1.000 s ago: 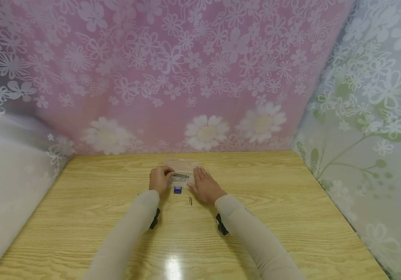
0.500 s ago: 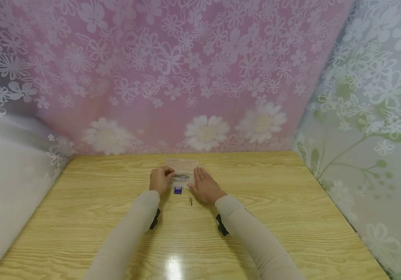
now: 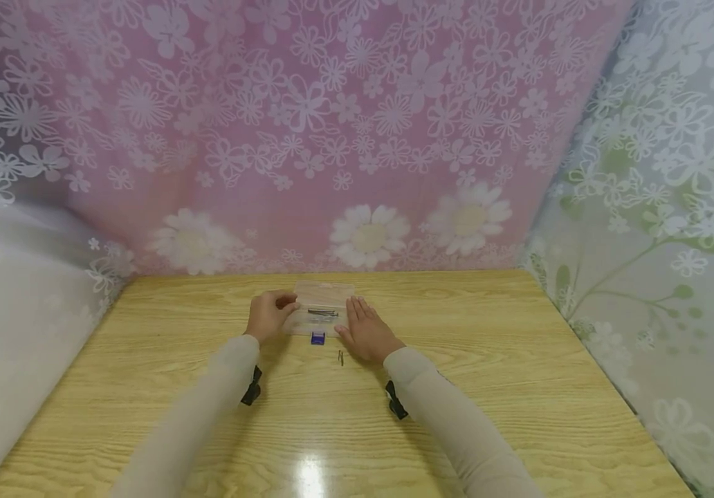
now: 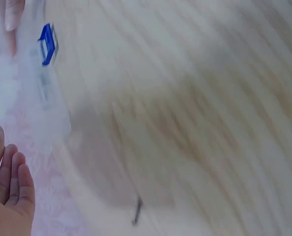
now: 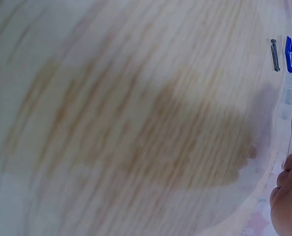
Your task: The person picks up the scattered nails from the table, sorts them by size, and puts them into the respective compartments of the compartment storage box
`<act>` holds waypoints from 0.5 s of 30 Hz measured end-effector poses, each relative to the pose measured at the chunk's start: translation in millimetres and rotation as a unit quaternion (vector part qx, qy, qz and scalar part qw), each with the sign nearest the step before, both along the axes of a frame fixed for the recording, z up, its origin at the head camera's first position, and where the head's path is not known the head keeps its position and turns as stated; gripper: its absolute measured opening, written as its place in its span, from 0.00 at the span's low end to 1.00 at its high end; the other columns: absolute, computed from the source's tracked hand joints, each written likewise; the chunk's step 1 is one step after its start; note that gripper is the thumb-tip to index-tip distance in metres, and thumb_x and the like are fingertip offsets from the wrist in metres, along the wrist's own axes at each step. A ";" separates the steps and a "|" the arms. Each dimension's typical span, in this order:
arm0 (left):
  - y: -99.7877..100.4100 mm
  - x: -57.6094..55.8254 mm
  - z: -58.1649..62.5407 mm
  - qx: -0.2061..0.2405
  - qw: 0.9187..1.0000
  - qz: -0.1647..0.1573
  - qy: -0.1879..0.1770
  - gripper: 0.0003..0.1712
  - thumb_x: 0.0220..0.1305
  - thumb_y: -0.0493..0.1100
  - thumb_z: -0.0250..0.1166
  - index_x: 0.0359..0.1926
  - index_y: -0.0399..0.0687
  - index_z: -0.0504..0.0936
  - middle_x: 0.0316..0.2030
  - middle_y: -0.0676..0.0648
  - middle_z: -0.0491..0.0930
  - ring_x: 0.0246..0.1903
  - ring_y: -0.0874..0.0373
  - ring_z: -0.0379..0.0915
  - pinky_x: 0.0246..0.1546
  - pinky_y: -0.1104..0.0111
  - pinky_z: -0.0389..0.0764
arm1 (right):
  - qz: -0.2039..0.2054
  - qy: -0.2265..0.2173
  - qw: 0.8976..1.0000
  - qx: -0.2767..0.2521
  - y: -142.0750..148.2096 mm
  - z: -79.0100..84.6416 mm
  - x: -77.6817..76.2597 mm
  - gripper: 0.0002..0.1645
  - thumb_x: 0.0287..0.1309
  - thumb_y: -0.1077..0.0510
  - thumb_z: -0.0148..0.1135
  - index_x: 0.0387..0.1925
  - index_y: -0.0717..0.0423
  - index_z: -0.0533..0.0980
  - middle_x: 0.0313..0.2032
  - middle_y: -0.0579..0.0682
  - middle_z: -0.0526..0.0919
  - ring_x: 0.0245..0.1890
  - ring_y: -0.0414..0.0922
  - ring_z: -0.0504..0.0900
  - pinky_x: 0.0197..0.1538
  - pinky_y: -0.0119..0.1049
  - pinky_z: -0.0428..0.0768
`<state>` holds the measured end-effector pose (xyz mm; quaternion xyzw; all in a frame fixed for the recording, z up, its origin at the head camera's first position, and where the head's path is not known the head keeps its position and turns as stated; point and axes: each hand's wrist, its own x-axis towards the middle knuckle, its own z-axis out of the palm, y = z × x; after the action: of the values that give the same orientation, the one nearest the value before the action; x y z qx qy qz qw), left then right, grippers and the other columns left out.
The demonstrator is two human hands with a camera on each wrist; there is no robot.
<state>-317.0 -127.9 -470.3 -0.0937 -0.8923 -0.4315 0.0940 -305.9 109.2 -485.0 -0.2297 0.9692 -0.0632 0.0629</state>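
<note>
A clear plastic box [image 3: 301,326] with a raised lid [image 3: 324,293] and a blue latch [image 3: 317,338] sits near the table's back edge. Several dark nails [image 3: 322,313] lie inside it. My left hand [image 3: 268,316] hovers at the box's left edge; in the left wrist view its thumb and fingers are loosely bent with nothing between them. My right hand [image 3: 367,332] rests along the box's right side, fingers straight. A couple of loose nails [image 3: 341,357] lie on the table in front of the box, also seen beside the latch [image 5: 289,54] in the right wrist view.
One more small nail [image 4: 137,211] lies on the wooden table [image 3: 332,422] off to the left, seen in the left wrist view. A pink floral curtain [image 3: 282,173] hangs right behind the table, with pale cloth at both sides.
My left hand has let go of the nails in the box and drawn away to the left. The right hand stays where it was.
</note>
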 end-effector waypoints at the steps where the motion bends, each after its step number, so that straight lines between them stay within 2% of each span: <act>1: -4.6 1.8 2.0 -0.004 1.000 -0.005 -0.002 0.16 0.63 0.39 0.65 0.49 0.35 0.82 0.43 0.39 0.83 0.42 0.46 0.80 0.45 0.55 0.80 | 0.000 0.000 1.000 -0.002 0.0 0.3 0.2 0.44 0.73 0.35 0.26 0.74 0.62 0.38 0.75 0.59 0.40 0.75 0.52 0.38 0.73 0.47 0.45; 4: -18.7 9.0 7.2 -0.017 1.000 -0.014 -0.008 0.15 0.63 0.38 0.65 0.49 0.35 0.82 0.44 0.38 0.83 0.43 0.45 0.80 0.45 0.54 0.79 | 0.000 -0.003 1.000 -0.003 0.0 0.4 0.2 0.44 0.73 0.36 0.27 0.74 0.62 0.38 0.75 0.59 0.39 0.75 0.52 0.38 0.73 0.47 0.44; 9: -43.2 19.9 9.5 -0.039 0.998 -0.031 -0.031 0.15 0.64 0.39 0.65 0.49 0.35 0.82 0.44 0.39 0.83 0.43 0.46 0.80 0.44 0.54 0.80 | -0.002 0.001 1.000 -0.002 0.0 -0.5 -0.3 0.45 0.72 0.35 0.25 0.74 0.62 0.37 0.75 0.59 0.39 0.75 0.52 0.37 0.73 0.46 0.43; 13: -62.0 27.9 8.2 -0.037 0.995 -0.043 -0.085 0.15 0.64 0.40 0.64 0.50 0.37 0.82 0.45 0.40 0.83 0.44 0.47 0.79 0.44 0.55 0.80 | 0.000 0.002 1.000 -0.005 -0.1 -0.7 -1.2 0.45 0.72 0.34 0.25 0.74 0.63 0.38 0.75 0.60 0.39 0.75 0.52 0.38 0.73 0.46 0.44; 15: -72.1 30.2 5.3 -0.040 0.993 -0.051 -0.099 0.15 0.64 0.40 0.64 0.50 0.38 0.82 0.44 0.41 0.83 0.44 0.47 0.79 0.45 0.55 0.79 | 0.002 0.001 1.000 -0.008 -0.3 -0.3 -1.5 0.45 0.72 0.35 0.25 0.74 0.63 0.38 0.74 0.60 0.39 0.75 0.53 0.38 0.73 0.46 0.44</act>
<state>-286.8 -200.0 -464.9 -0.0996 -0.9080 -0.4065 -0.0213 -307.4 108.9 -485.3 -0.2323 0.9682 -0.0711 0.0602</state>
